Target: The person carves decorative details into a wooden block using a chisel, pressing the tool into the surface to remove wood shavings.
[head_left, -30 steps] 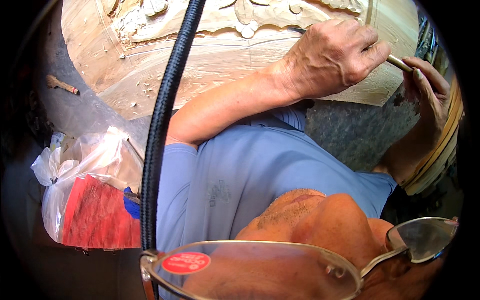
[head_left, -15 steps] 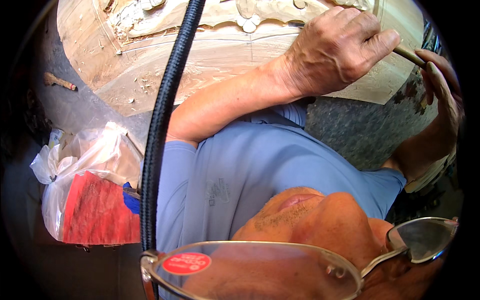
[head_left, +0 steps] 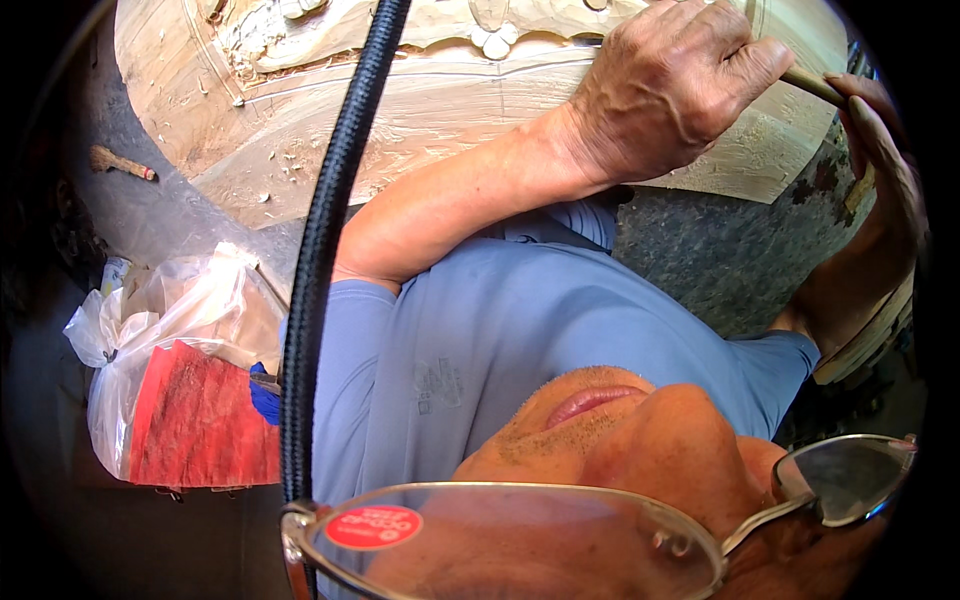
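My left hand (head_left: 680,95) is closed around a slim chisel (head_left: 815,85), back of the hand up, over the right part of a pale wooden panel (head_left: 420,120). Just left of the knuckles, a dark bit of the tool's blade shows against the wood, close to the carved edge. At the far right my right hand (head_left: 885,140) grips the handle end between thumb and fingers, partly lost in the dark rim. Raised carving (head_left: 400,35) with a small flower-like lobe (head_left: 495,42) runs along the panel's far part. A pencil line crosses the wood below it.
Wood chips lie on the panel. To the left, a short wooden stick (head_left: 125,162) rests on a grey surface. Lower down are a clear plastic bag (head_left: 215,300), a red box-like thing (head_left: 205,420) and something blue (head_left: 264,395). A black braided cable (head_left: 340,150) hangs across the view.
The chisel handle has shifted slightly farther away and left, with both hands keeping their grip. The whole view has moved a little.
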